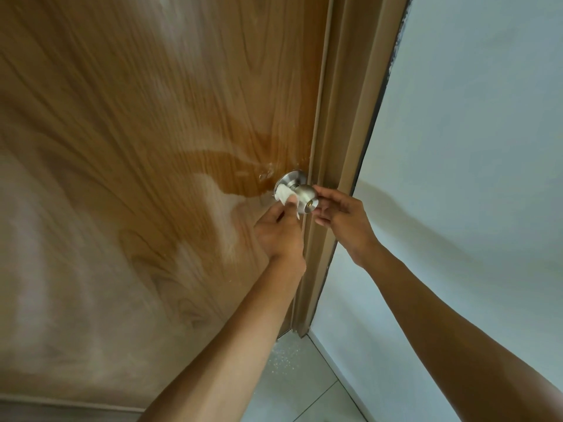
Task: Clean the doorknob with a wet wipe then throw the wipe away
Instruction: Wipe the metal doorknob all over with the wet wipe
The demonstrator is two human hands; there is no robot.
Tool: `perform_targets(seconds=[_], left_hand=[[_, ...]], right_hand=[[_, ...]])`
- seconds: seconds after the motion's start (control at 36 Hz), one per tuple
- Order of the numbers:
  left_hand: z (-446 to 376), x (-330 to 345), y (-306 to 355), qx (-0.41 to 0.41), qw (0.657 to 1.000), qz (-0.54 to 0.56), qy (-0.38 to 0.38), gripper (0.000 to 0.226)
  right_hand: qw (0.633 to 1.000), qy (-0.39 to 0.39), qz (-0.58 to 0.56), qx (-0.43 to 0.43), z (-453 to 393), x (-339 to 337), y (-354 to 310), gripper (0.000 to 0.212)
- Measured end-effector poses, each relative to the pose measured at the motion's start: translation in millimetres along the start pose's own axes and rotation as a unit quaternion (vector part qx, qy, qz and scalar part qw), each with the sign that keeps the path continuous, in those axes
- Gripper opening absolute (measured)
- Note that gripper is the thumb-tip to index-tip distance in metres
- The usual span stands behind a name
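- Doorknob (305, 197) sits at the right edge of the wooden door (137, 147), just beside the door frame (332, 166), with its round metal plate (289, 179) flat against the wood behind it.
- My left hand (278, 231) comes up from below and pinches the white wipe (285, 197) between thumb and fingers, pressing it against the neck of the knob and the plate, because that narrow gap is where grime gathers.
- A corner of the wipe hangs loose below my thumb; only the folded part is doing the work.
- My right hand (338, 213) reaches in from the right side, its fingers (323, 190) loosely curled and touching the far side of the knob. I judge it is there to steady the knob so it does not turn under the rubbing.
- I hold nothing in the right hand.
- Both arms are stretched out, since the knob stands well ahead of me.
- I judge the wiping is under way and the front face of the knob has yet to be covered.
- No bin shows anywhere, so throwing the wipe away will mean turning from the door.
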State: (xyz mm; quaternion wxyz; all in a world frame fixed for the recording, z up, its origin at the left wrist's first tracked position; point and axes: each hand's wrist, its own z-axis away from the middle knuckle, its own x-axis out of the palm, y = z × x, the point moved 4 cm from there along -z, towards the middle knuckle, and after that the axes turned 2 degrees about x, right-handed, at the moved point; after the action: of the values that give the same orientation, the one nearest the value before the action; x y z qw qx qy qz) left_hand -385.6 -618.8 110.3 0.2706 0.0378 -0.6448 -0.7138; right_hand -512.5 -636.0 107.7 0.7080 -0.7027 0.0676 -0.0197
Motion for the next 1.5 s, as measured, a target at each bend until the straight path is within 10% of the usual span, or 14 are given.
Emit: perform_targets(seconds=[0.17,0.36,0.64,0.94,1.5], left_hand=[[-3,10,28,0.330,0.888,-0.290,-0.135,0.029],[-8,27,39,0.399,0.793,-0.378,-0.262,0.028],[-26,17,34,0.364,0.816,-0.330,-0.305,0.075],[-20,-5,8,0.281,0.919,-0.189,-0.203,0.033],[-28,-3,14,0.239,0.936,-0.191,-0.175,0.029]], right_hand=[[0.999,0.035,0.011,-0.008,0,1,1,0.025],[0.982,0.131,0.010,-0.137,7,5,-20,0.030],[0.972,0.056,0.159,-0.167,-9,3,-26,0.020],[0.952,0.085,0.273,-0.109,-20,-5,-25,0.019],[0.932,0.132,0.259,-0.218,7,11,-28,0.025]])
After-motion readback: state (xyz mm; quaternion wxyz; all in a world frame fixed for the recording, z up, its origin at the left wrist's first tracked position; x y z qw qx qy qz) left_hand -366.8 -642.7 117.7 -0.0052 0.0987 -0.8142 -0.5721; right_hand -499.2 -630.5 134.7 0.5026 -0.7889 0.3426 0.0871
